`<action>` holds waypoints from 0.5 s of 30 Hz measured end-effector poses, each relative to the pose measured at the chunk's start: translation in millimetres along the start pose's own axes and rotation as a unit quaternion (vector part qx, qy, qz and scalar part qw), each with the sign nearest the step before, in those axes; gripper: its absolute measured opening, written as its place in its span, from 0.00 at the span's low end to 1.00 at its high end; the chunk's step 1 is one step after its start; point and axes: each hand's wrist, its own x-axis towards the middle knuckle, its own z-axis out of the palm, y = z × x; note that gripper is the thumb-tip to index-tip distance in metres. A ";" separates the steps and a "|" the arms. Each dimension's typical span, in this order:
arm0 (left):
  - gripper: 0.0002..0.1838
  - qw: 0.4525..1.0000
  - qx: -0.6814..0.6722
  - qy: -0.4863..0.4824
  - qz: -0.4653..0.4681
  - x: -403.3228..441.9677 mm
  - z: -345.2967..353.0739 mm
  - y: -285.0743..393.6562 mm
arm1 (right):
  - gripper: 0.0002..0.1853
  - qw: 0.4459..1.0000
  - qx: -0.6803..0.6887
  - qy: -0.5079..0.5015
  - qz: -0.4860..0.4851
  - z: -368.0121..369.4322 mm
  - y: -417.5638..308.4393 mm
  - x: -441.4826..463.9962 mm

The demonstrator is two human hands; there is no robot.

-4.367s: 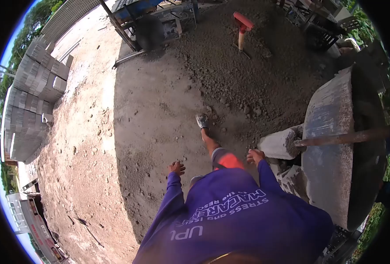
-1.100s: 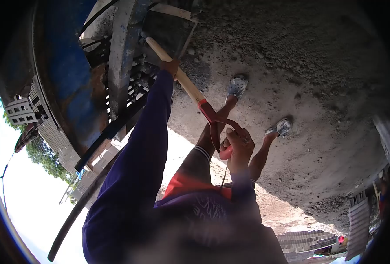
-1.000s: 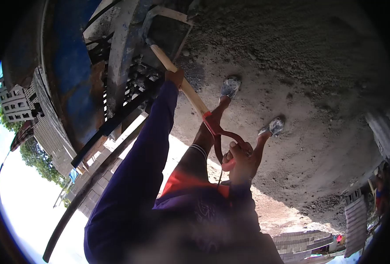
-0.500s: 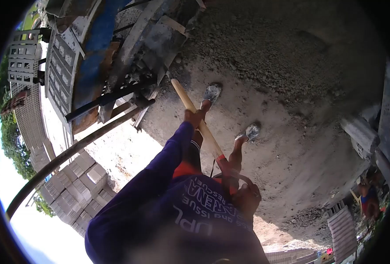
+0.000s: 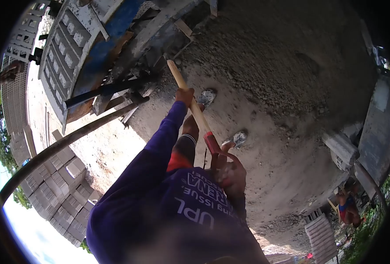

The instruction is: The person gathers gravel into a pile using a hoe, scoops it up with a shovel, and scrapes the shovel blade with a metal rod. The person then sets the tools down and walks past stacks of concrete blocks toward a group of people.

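I hold a shovel [image 5: 198,118] with a pale wooden shaft and a red grip end. My left hand [image 5: 184,96] is closed round the middle of the shaft, its arm stretched out in a purple sleeve. Close to my body, my right hand [image 5: 233,177] is wrapped at the red handle [image 5: 212,143]. The shaft slants away to the upper left; its far end lies by a dark machine frame, where the blade is hard to make out. Both my feet, in grey-caked shoes [image 5: 239,138], stand on the ground to the right of the shaft.
A heap of grey gravelly material [image 5: 265,66] spreads ahead and right. At left stand a blue-sided machine [image 5: 99,53], a long metal bar [image 5: 71,143], a tray of hollow blocks [image 5: 66,57] and stacked blocks [image 5: 56,193]. Another person [image 5: 348,209] is at far right.
The shovel has slid forward, away from my body, with both hands on it. My view has shifted slightly, and more of the other person at right shows.
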 end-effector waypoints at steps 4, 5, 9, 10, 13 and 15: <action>0.25 0.991 0.108 -0.031 -0.072 22.0 -15.7 83.2 | 0.09 0.991 0.127 0.026 0.025 98.2 -4.1 40.0; 0.26 0.983 0.143 -0.054 -0.098 18.5 -17.0 91.7 | 0.12 0.991 0.107 0.050 0.067 77.1 7.2 39.0; 0.25 0.987 0.138 -0.054 -0.061 13.1 -11.9 53.3 | 0.10 0.994 -0.102 0.043 -0.005 95.3 -15.9 2.6; 0.25 0.985 0.165 -0.043 -0.029 13.4 -11.8 40.8 | 0.09 0.987 -0.150 0.047 -0.035 92.4 -15.8 -6.1; 0.43 0.982 0.089 -0.115 -0.123 -51.0 -31.1 91.0 | 0.09 0.994 -0.046 0.091 -0.027 142.9 -34.2 -37.6; 0.43 0.983 0.047 -0.125 -0.126 -79.3 -30.2 98.9 | 0.09 0.991 -0.043 0.115 -0.046 155.0 -49.0 -57.6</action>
